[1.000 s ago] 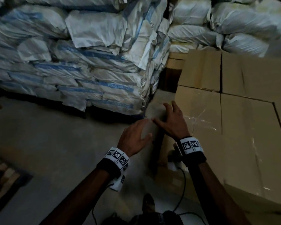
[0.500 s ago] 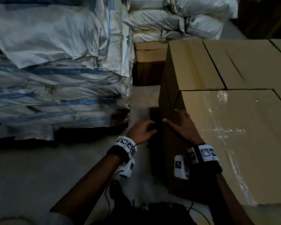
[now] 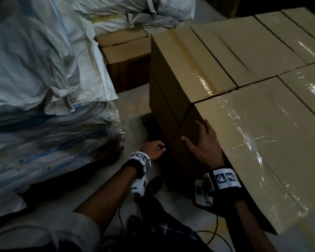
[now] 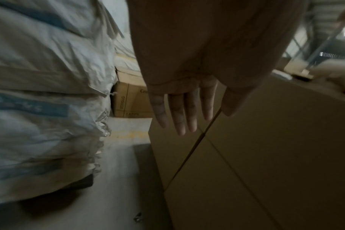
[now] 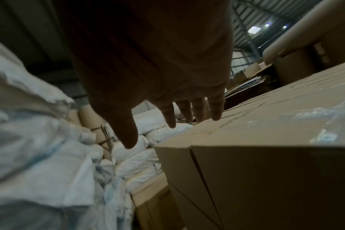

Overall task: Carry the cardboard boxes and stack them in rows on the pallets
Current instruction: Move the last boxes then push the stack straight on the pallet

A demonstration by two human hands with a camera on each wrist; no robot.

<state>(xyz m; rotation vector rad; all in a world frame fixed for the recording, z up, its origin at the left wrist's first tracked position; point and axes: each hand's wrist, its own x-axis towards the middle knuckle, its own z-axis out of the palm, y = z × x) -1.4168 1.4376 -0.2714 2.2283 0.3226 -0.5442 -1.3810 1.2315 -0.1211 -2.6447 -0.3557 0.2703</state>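
The right hand (image 3: 205,142) is seen nearest, laid flat and spread at the top near corner of the front box (image 3: 253,142). Its fingers (image 5: 217,109) are straight and rest at the top edge; nothing is pinched. The left hand (image 3: 153,149) is lower down, by the dark side wall of the same stack. In the head view its fingers look a little curled at the seam between the top box and the one under it, but in the left wrist view the fingers (image 4: 179,112) are held straight and close together, flat by the cardboard. Whether the wall is touched cannot be told for sure.

The front box is on top of the stack, to the right of both hands. Its long side runs away from the person. It is sealed with shiny tape, so what is inside cannot be seen. The right hand is nearer to its top; the left hand is nearer to its side. It is judged that the box is being nudged into line, and any push would go to the right, toward the row.

Just behind it a second box (image 3: 189,60) is touching it. More boxes (image 3: 280,37) are lined up farther right. The pallet is hidden underneath.

To the left, across a strip of floor (image 3: 131,106), white sacks (image 3: 44,88) are piled high. At the far end a lone box (image 3: 124,51) is sitting low.
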